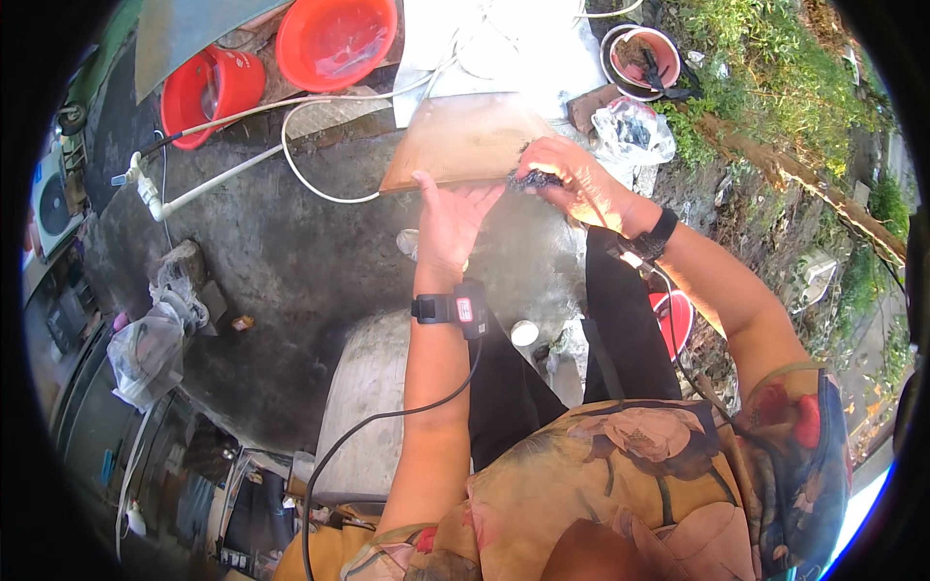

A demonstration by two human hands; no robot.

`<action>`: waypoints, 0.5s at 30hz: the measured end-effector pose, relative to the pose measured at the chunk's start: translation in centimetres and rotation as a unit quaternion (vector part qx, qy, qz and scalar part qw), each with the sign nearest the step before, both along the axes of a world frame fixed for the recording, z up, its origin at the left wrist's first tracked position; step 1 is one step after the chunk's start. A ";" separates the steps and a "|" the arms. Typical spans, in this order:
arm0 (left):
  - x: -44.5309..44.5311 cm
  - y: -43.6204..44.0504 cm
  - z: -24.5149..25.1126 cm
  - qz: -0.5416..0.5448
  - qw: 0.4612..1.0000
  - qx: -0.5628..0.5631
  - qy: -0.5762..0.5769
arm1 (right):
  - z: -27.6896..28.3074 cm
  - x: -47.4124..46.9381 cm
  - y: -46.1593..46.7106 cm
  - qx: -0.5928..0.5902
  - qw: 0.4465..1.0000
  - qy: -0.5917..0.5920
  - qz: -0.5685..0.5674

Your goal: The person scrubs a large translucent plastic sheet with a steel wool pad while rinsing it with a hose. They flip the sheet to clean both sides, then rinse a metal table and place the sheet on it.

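Observation:
A flat wooden board is tilted up in front of me, its far part over a bright white surface. My left hand supports the board's near edge from below, palm up, with the thumb at the near face. In my right hand is a dark, tangled scouring pad, pinched against the board's near right corner. The fingers of my right hand curl round the pad, and part of it is hidden. Both wrists wear black straps with cables.
A red basin and a red bucket stand at the far left. A pale hose loops beside the board, near a white pipe. Nested bowls and a clear plastic bag lie at the right.

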State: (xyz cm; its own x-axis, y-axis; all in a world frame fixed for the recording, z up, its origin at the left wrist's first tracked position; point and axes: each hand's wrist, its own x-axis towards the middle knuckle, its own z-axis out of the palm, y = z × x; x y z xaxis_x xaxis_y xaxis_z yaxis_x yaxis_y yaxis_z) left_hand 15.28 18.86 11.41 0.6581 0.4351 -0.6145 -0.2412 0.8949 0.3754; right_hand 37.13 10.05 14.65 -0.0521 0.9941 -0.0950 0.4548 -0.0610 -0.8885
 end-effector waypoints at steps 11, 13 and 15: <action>-4.1 -3.9 -1.7 0.205 0.939 -0.243 -0.130 | -4.0 -8.8 3.8 -0.086 0.996 -0.003 0.025; -4.6 -4.1 -1.9 0.195 0.960 -0.173 -0.101 | -5.2 -13.3 7.7 -0.085 0.995 0.034 0.035; -5.1 -4.2 -2.0 0.195 0.970 -0.139 -0.036 | -5.8 -15.4 9.3 -0.090 0.992 0.076 0.044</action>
